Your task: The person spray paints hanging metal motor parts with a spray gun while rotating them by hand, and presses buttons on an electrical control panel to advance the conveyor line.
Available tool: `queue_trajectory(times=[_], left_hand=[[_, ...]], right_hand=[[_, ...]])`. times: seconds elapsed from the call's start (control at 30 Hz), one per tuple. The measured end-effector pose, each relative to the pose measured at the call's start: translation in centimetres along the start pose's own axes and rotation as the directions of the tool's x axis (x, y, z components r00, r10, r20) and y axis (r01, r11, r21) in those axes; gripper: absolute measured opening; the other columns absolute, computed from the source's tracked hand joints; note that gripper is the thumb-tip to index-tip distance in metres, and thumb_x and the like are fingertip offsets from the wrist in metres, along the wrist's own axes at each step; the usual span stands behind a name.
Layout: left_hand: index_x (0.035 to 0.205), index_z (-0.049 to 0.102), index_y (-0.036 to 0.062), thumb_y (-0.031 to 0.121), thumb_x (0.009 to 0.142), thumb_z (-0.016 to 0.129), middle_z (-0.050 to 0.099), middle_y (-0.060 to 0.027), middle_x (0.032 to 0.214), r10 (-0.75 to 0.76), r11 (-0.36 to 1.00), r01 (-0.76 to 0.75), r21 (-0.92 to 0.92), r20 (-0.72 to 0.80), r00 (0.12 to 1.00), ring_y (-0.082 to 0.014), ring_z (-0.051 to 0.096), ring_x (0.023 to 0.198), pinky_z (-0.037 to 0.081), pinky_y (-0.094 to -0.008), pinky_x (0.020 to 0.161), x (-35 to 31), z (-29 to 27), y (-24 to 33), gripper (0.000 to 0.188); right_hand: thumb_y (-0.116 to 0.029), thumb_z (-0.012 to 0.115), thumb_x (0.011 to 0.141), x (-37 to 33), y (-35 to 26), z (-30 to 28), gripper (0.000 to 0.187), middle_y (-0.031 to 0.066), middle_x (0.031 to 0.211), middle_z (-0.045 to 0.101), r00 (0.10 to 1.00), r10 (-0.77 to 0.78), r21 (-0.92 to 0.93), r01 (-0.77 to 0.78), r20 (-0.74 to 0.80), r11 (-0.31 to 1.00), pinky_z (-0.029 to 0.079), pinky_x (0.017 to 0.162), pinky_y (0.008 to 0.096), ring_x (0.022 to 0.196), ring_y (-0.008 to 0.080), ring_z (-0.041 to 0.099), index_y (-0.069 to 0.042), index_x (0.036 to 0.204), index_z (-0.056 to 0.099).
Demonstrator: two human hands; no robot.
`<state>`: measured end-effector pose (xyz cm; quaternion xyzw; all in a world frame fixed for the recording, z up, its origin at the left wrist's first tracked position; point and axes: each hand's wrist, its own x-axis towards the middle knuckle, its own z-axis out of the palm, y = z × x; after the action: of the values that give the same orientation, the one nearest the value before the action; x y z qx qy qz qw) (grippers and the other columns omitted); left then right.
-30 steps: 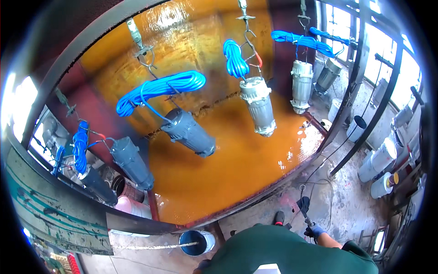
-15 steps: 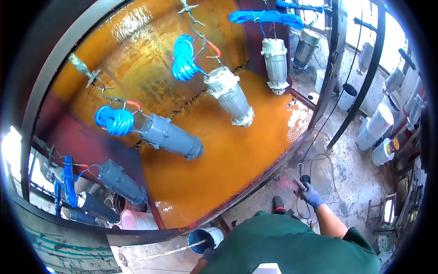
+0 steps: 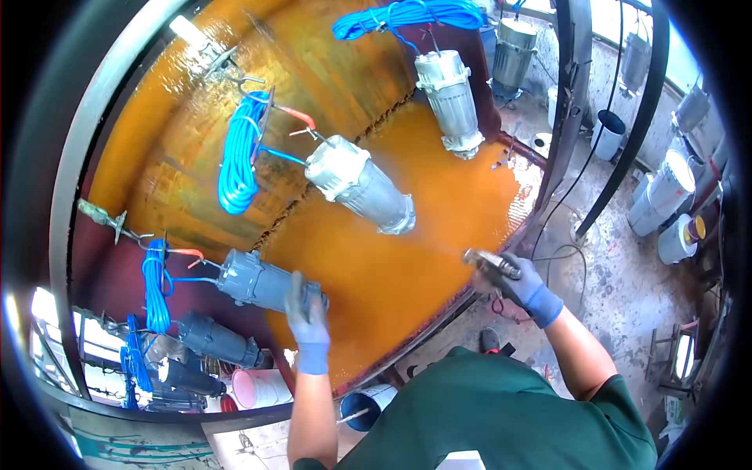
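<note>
— On my remote head view, what does my right hand (image 3: 526, 288) hold?
— Gloved, its grip is clamped on a metal spray gun (image 3: 495, 263), nozzle directed leftward, toward the light-grey pump (image 3: 364, 186). That pump hangs tilted over the orange-coated basin (image 3: 376, 313), apart from the gun.
— And my left hand (image 3: 308, 319)?
— Also gloved, raised, fingers extended, grip apart. It overlaps the lower end of the dark-grey pump (image 3: 254, 280); I cannot tell whether the two touch.
— What accompanies the pumps?
— A bundled blue cable (image 3: 241, 160) hangs beside the light-grey pump; a second blue bundle (image 3: 157, 286) hangs beside the dark-grey one. Near my body I note a bucket (image 3: 381, 399), just outside the basin.
</note>
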<state>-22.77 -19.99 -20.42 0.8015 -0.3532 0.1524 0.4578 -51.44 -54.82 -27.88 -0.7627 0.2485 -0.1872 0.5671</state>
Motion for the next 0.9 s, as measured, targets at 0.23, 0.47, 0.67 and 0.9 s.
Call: queue_trajectory(times=[0.23,0.47,0.67,0.9], left_hand=[[0.159,0.049,0.0053,0.022,0.102,0.063,0.047,-0.0207,0.163,0.543,0.761,-0.404,0.508,-0.157,0.825,-0.0401,0.037,0.153,0.025,-0.0573,0.127,13.2,-0.9,10.0,0.061],[0.153,0.056,0.009,0.027,0.099,0.067,0.05,-0.0171,0.161,0.653,0.479,-0.415,0.774,0.002,0.757,-0.0498,0.034,0.152,0.028,-0.0633,0.123,17.4,-1.0,9.0,0.058],[0.153,0.057,0.0096,0.03,0.1,0.068,0.048,-0.0189,0.162,0.641,0.479,-0.357,0.802,-0.042,0.766,-0.0496,0.036,0.151,0.029,-0.0663,0.122,19.7,-2.2,4.0,0.058],[0.164,0.042,0.0078,0.022,0.103,0.063,0.036,-0.0251,0.168,0.413,0.747,-0.266,0.609,-0.111,0.904,-0.0414,0.034,0.155,0.026,-0.0549,0.127,21.5,-1.4,1.4,0.066]], right_hand=[[-0.027,0.076,0.094,4.9,-2.2,-3.4,0.025,0.0158,0.084,0.074,0.994,-0.075,-0.075,0.069,-0.085,0.995,0.055,0.075,0.0425,0.081,0.0342,0.074,-0.005,0.104,0.071],[-0.028,0.076,0.094,6.5,-2.3,-4.4,0.026,0.0163,0.084,0.074,0.975,-0.163,0.002,0.165,0.154,0.986,0.056,0.075,0.0422,0.081,0.0336,0.075,-0.004,0.1,0.07],[-0.026,0.076,0.093,7.8,-1.8,-4.7,0.023,0.0167,0.087,0.076,0.99,-0.1,-0.078,0.108,0.098,0.991,0.056,0.076,0.0435,0.083,0.0346,0.075,-0.005,0.096,0.068],[-0.027,0.074,0.098,8.7,-2.6,-3.6,0.024,0.0145,0.086,0.076,0.998,0.009,0.032,-0.007,-0.056,0.999,0.057,0.076,0.0418,0.083,0.0297,0.076,-0.004,0.1,0.069]])
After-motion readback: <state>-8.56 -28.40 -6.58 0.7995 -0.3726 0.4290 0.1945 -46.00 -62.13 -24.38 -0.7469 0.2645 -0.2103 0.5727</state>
